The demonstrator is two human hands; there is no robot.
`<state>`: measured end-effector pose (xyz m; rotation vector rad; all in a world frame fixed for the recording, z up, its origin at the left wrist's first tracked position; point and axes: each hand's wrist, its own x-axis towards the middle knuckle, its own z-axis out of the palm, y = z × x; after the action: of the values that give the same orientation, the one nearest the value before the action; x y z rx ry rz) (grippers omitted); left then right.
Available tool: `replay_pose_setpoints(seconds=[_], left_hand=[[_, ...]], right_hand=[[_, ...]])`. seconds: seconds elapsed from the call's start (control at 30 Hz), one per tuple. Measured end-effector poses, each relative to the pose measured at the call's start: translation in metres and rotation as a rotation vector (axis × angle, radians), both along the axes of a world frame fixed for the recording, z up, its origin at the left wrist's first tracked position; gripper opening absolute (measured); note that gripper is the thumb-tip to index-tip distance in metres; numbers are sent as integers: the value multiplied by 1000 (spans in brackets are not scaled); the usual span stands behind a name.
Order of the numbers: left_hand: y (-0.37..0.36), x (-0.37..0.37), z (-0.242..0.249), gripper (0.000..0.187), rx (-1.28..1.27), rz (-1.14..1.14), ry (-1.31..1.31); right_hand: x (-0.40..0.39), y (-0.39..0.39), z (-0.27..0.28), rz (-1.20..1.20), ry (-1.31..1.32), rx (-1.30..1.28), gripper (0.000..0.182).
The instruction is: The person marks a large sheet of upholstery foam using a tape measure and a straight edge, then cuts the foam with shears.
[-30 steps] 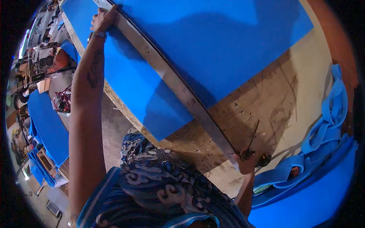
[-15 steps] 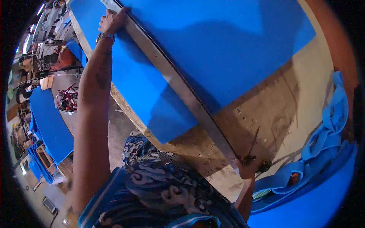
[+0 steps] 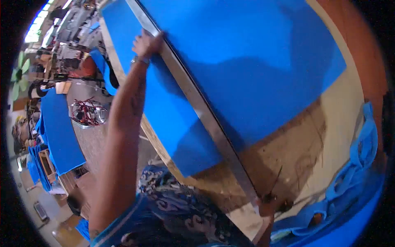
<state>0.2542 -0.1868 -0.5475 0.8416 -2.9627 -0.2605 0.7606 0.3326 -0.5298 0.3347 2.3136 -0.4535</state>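
A long metal straightedge runs diagonally over a blue sheet on a wooden worktop. Toward its far end, my left hand grips the straightedge, thumb across the bar and fingers over its left side. At the near end, beyond the sheet's edge, my right hand is closed at the bar's tip. A thin pointed tool with a dark handle sticks up from my right hand; its exact kind is too blurred to tell.
Curled blue offcut strips lie along the worktop's right edge. At the left, beyond the worktop, are a blue-covered surface, a clear container with red tangled items, and a green fan. An orange-brown surface borders the far right.
The camera view has shifted, so worktop, sheet and straightedge appear lower and slightly further right. Both hands stay on the straightedge, which keeps about the same place on the sheet.
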Motion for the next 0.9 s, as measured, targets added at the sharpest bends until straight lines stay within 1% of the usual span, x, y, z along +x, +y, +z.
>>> replay_pose_setpoints(seconds=[0.03, 0.07, 0.1, 0.17, 0.23, 0.37, 0.47, 0.57, 0.67, 0.77, 0.87, 0.9], left_hand=[[-2, -1, -2, 92, 22, 10, 20], [6, 3, 13, 88, 51, 13, -36], [4, 2, 11, 86, 56, 19, -23], [2, -1, 10, 85, 72, 23, -23], [4, 1, 14, 85, 90, 25, -55], [2, 1, 9, 84, 71, 24, -16], [3, 3, 11, 85, 75, 28, -14], [3, 4, 12, 85, 98, 26, 11], [3, 5, 12, 86, 118, 25, 27], [1, 4, 10, 86, 120, 18, 14], [1, 2, 9, 86, 88, 12, -13], [1, 0, 8, 87, 81, 21, -33]], right_hand=[[-3, -1, -2, -67, 15, -30, 57], [-9, -6, 10, -189, -44, -78, 58], [-16, -11, 22, -314, -99, -117, 58], [-19, -13, 28, -411, -97, -152, 59], [-12, -11, 21, -462, -69, -153, 60], [-16, -14, 25, -543, -21, -196, 61], [-12, -17, 23, -696, 19, -271, 60], [-5, -11, 13, -690, 44, -283, 59], [-10, -11, 17, -515, 13, -166, 43], [-17, -17, 24, -599, 43, -258, 59], [-17, -22, 31, -560, 99, -254, 40], [-14, -20, 31, -541, 130, -293, 39]])
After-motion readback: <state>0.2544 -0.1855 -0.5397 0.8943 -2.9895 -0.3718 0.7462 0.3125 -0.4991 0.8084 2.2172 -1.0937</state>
